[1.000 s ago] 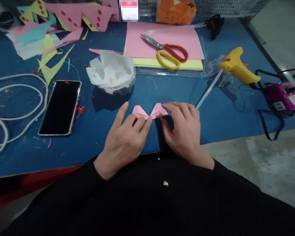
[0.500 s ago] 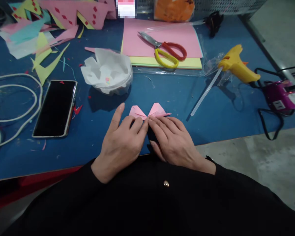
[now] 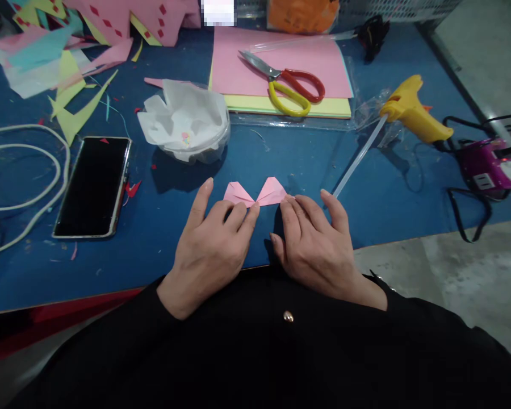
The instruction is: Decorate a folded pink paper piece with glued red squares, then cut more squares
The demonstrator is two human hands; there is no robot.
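Observation:
A small folded piece of pink paper [image 3: 273,192] lies flat on the blue table near its front edge. It has two flared wings that meet at a narrow middle. My left hand [image 3: 213,241] rests palm down with its fingertips on the lower edge of the left wing and at the middle. Its fingers are bent and apart, the little finger raised. At the outer corner of the right wing, my right hand [image 3: 317,244] presses with its fingertips. Its thumb and little finger stand away from the others. The underside of both hands is hidden.
Scissors [image 3: 287,82] lie on a stack of coloured paper [image 3: 234,62]. A yellow glue gun [image 3: 413,108], its clear glue stick pointing toward my right hand, is at right. Left are a paper-lined clear bowl [image 3: 187,122], a phone [image 3: 93,187], a white cable [image 3: 66,170] and paper scraps [image 3: 79,116].
My right hand has slid right along the paper's edge, from the middle to the right wing's corner, and its little finger has spread. My left hand has stayed in place.

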